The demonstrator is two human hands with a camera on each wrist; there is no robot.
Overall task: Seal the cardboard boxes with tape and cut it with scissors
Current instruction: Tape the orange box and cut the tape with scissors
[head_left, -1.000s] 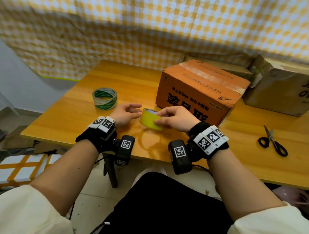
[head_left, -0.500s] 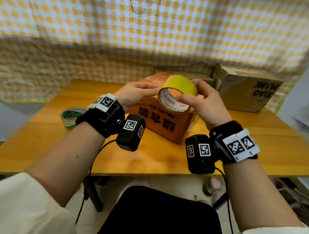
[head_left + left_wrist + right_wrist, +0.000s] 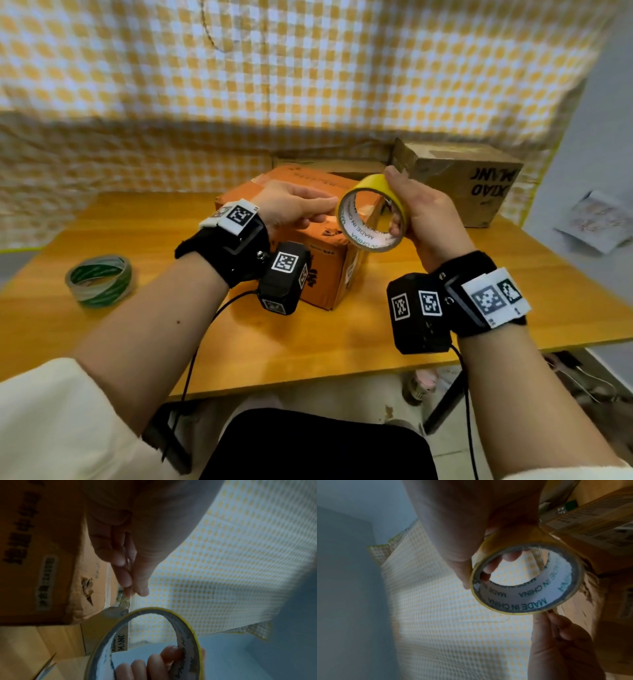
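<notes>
Your right hand (image 3: pixel 424 219) holds the yellow tape (image 3: pixel 371 214) up above the bench (image 3: pixel 308 342), its grip clamped on the roll: the thumb lies over the outer band and the fingers (image 3: pixel 510 556) curl through the core. The roll stands on edge, its open side facing you, with "MADE IN CHINA" printed inside the core. Your left hand (image 3: pixel 291 207) reaches in from the left, thumb and fingertips (image 3: pixel 126 582) drawn together at the roll's rim; the right wrist view shows them just touching its edge. Whether they have hold of a loose tape end you cannot tell.

The orange box (image 3: pixel 315 274) sits on the bench right behind and below both hands, with old clear tape along its top. A brown box (image 3: pixel 459 181) stands behind it to the right, against the checked cloth (image 3: pixel 308 85). A green tape roll (image 3: pixel 99 279) lies flat on the bench, well apart to the left. A scissor tip (image 3: pixel 45 669) shows at the bottom edge of the left wrist view.
</notes>
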